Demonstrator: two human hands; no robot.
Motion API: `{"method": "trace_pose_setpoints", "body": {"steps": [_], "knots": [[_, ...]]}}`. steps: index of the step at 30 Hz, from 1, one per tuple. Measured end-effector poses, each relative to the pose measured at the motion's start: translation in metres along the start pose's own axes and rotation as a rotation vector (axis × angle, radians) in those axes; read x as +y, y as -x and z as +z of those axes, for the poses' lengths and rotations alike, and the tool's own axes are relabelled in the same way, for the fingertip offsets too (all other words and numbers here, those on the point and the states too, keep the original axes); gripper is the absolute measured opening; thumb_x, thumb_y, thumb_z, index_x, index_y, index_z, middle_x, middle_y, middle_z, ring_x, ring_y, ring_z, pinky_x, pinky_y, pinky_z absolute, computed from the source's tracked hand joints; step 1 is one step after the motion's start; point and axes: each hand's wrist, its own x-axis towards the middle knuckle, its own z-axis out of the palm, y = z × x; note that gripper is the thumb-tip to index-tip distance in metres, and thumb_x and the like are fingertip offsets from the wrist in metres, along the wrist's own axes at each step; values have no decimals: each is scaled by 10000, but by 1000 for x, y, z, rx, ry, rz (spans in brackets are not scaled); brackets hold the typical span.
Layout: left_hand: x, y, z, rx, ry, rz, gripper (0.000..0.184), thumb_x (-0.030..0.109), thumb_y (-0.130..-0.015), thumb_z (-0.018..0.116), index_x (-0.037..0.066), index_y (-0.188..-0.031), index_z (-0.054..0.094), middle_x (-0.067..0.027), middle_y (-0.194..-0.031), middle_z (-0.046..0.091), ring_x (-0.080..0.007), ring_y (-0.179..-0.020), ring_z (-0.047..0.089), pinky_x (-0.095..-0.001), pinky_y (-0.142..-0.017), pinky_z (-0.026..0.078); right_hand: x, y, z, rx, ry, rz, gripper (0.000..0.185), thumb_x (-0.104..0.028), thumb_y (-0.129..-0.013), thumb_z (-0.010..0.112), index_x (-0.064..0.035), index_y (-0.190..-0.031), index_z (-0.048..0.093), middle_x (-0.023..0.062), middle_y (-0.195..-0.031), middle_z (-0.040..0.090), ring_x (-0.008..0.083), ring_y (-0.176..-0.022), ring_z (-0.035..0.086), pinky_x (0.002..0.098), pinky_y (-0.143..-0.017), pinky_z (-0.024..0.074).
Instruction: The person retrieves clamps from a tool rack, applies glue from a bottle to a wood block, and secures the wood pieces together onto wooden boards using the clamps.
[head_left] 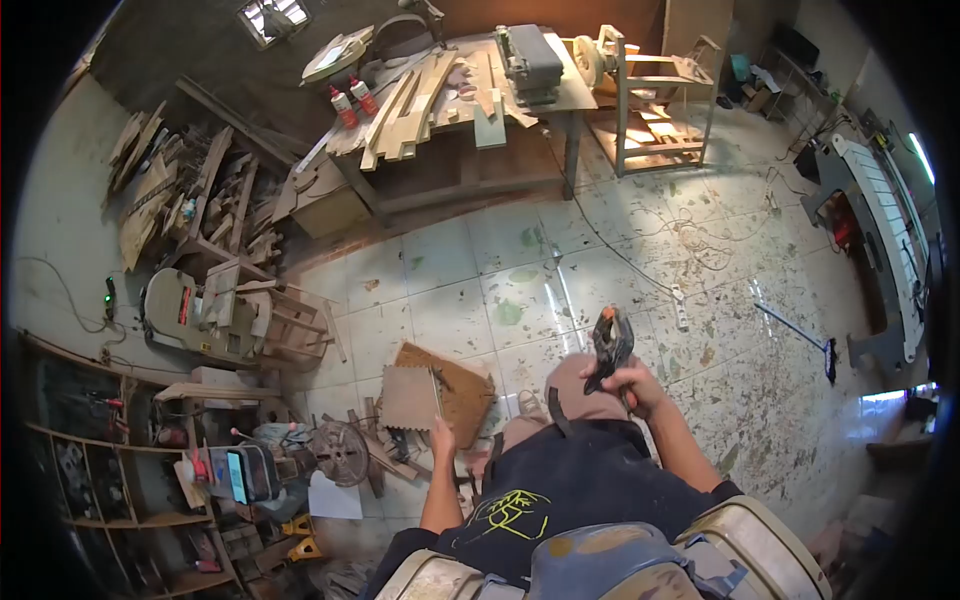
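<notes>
My right hand is closed around a black spring clamp with orange tips, held up in front of my right thigh. Lower and to the left, my left hand grips the right edge of a flat, square greyish-brown panel. Teeth run along the panel's bottom edge, and its face is turned towards me. Behind it a larger brown board is partly covered by the panel. My left fingers are small in view, but they are closed on the panel's edge.
A workbench ahead carries wooden strips, glue bottles and a machine. Scrap wood leans at left, above a shelf unit. A cable and power strip cross the littered tile floor. A broom lies right.
</notes>
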Motion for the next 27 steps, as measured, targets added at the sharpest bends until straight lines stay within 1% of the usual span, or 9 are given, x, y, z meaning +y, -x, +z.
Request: {"method": "trace_pose_setpoints", "body": {"steps": [2, 4, 7, 8, 11, 16, 20, 23, 27], "knots": [[52, -25, -17, 41, 57, 50, 642, 484, -1077, 313, -7, -995, 717, -209, -885, 703, -385, -908, 669, -482, -846, 493, 0, -44, -14, 23, -168, 94, 347, -32, -762, 579, 115, -1065, 658, 200, -1019, 704, 230, -900, 695, 292, -818, 569], [100, -51, -30, 39, 158, 112, 594, 473, -1076, 370, -5, -972, 708, -142, -780, 651, -287, -766, 634, -423, -730, 486, -5, -88, -21, -3, -333, 118, 307, -67, -808, 567, 131, -1024, 656, 216, -1019, 703, 252, -882, 708, 298, -761, 599], [202, -62, -55, -46, 355, 152, 539, 458, -1073, 437, 6, -940, 698, -45, -667, 559, -146, -604, 525, -325, -576, 418, -7, -162, -45, 18, -242, 117, 289, -96, -827, 571, 121, -998, 657, 205, -1007, 708, 262, -910, 713, 299, -775, 605], [241, -65, -63, -88, 428, 160, 523, 453, -1073, 456, 11, -929, 695, -13, -636, 526, -100, -558, 479, -290, -528, 386, -21, -178, -25, 160, -262, 78, 281, -121, -851, 568, 101, -994, 664, 189, -986, 717, 246, -915, 714, 297, -767, 602], [322, -114, -67, -73, 407, 263, 510, 453, -1074, 460, 24, -934, 696, 18, -605, 506, -60, -489, 421, -254, -469, 319, -53, -251, -28, 110, -237, 59, 266, -139, -879, 569, 73, -999, 673, 168, -960, 721, 234, -919, 715, 293, -765, 600], [458, -178, -73, -105, 471, 248, 481, 444, -1076, 470, 31, -983, 699, 30, -599, 494, -53, -472, 413, -241, -425, 303, -113, -378, -34, 130, -95, 9, 285, -218, -927, 582, 46, -989, 671, 144, -894, 718, 216, -812, 698, 320, -692, 551], [544, -234, -84, -125, 559, 312, 448, 430, -1072, 505, 28, -997, 690, 36, -618, 506, -45, -467, 406, -229, -419, 291, -174, -467, -24, 56, 43, -37, 257, -214, -928, 595, 33, -956, 660, 123, -876, 699, 220, -824, 680, 348, -714, 545], [603, -264, -99, -139, 652, 354, 435, 426, -1072, 512, 34, -1002, 686, 35, -635, 519, -37, -463, 402, -223, -414, 286, -218, -529, 2, 129, 136, 34, 294, -181, -899, 639, 2, -1120, 573, 91, -896, 663, 186, -829, 657, 330, -771, 521], [665, -328, -117, -149, 671, 382, 404, 419, -1061, 547, 45, -995, 684, 32, -645, 530, -35, -456, 396, -218, -407, 282, -248, -609, 35, 135, 291, -68, 333, -174, -882, 664, -25, -1155, 545, 58, -907, 631, 140, -816, 614, 306, -767, 506]]}}
